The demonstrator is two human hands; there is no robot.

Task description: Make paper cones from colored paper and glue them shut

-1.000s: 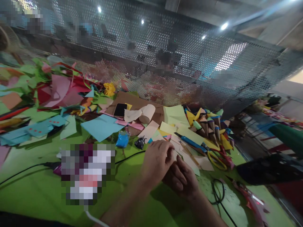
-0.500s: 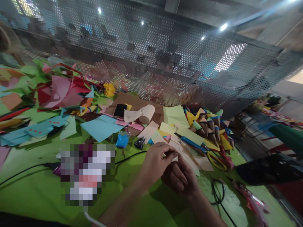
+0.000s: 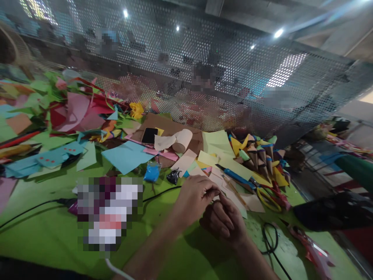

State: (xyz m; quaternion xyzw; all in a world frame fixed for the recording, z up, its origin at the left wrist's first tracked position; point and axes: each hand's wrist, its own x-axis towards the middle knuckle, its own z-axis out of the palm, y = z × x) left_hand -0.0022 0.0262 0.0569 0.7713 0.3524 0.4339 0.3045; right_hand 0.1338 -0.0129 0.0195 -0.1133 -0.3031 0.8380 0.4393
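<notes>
My left hand [image 3: 194, 200] and my right hand [image 3: 223, 217] meet above the green table [image 3: 163, 237], fingertips close together. Both are closed, thumb and fingers pinched. Whatever lies between the fingertips is too small to make out. Just beyond my hands are a small black packet [image 3: 173, 176], a blue packet [image 3: 152, 172] and pale paper pieces [image 3: 186, 160]. To the right of them lie a blue cutter [image 3: 236, 175] and yellow-handled scissors [image 3: 269, 200].
A roll of white tissue [image 3: 183, 140] and a phone [image 3: 149, 135] lie toward the back. Paper cones [image 3: 260, 155] stand at the right, coloured scraps [image 3: 72, 112] pile up at the left. Red-handled pliers [image 3: 311, 245] and a black cable [image 3: 271, 243] lie right. A perforated metal screen [image 3: 186, 70] borders the back.
The view has shifted slightly, so the things on the table appear a little further right. My hands stay pinched together in nearly the same pose.
</notes>
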